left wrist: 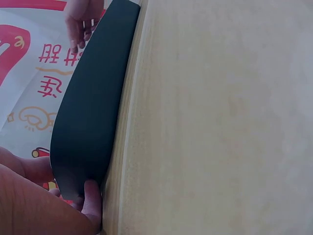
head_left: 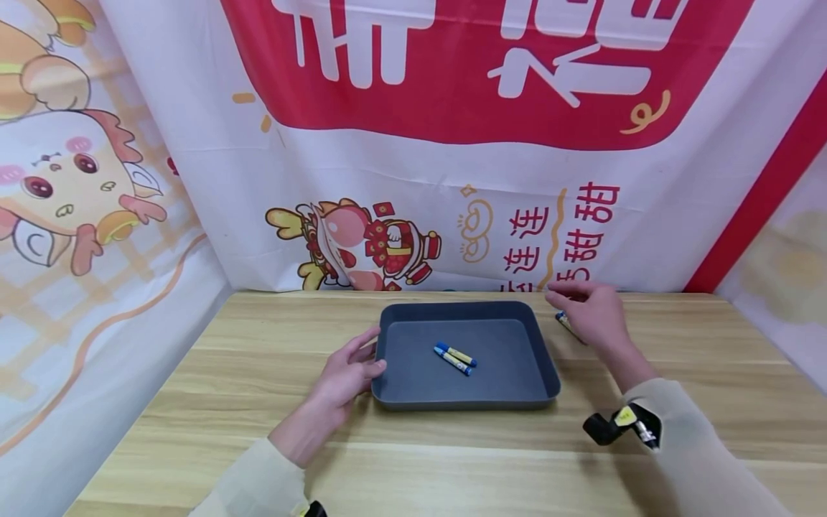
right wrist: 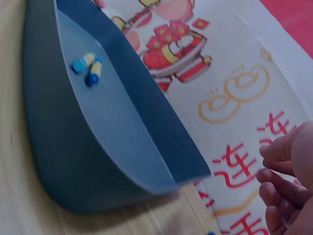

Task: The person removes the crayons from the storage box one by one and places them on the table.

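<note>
A dark grey rectangular tray (head_left: 465, 402) sits on the wooden table. Inside it lie a light blue crayon (head_left: 453, 360) and a darker blue crayon (head_left: 461, 355) side by side, both with printed wrappers. My left hand (head_left: 345, 375) holds the tray's left end, thumb and fingers spread along that wall. To the right of the tray, my right hand (head_left: 593, 319) hovers with loosely bent fingers and nothing between them. Below it, another blue crayon (head_left: 561, 317) lies on the table, partly hidden by the hand.
Behind the table's back edge hangs a white cloth (head_left: 194, 129) with red lettering and cartoon figures. Bare wooden tabletop (head_left: 452, 459) stretches in front of the tray and to both sides. A small black device (head_left: 623, 425) is strapped at the right wrist.
</note>
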The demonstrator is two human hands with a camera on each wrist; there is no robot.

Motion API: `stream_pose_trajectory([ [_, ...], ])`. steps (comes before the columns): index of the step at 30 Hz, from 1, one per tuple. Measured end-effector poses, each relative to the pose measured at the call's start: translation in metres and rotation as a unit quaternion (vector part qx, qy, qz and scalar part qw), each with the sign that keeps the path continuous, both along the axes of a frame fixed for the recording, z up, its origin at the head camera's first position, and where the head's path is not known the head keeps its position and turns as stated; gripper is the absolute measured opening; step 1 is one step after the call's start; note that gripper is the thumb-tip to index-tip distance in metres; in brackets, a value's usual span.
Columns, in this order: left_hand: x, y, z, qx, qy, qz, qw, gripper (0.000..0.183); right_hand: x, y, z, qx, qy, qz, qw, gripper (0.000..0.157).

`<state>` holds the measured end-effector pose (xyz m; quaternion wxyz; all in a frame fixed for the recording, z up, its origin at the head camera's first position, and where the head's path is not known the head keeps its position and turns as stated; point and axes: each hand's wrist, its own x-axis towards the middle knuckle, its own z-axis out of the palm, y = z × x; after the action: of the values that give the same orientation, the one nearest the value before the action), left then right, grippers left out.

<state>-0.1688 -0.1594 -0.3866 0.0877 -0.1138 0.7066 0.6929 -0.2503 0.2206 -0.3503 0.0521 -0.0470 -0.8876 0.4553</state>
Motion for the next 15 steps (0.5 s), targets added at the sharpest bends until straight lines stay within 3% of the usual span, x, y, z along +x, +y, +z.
stream_pose_trajectory([
  [15,0.001,0.0,0.001,0.0,0.001,-0.005,1.0,0.066,0.012,-0.035,-0.001,-0.017,0.019,0.046,0.999,0.036],
])
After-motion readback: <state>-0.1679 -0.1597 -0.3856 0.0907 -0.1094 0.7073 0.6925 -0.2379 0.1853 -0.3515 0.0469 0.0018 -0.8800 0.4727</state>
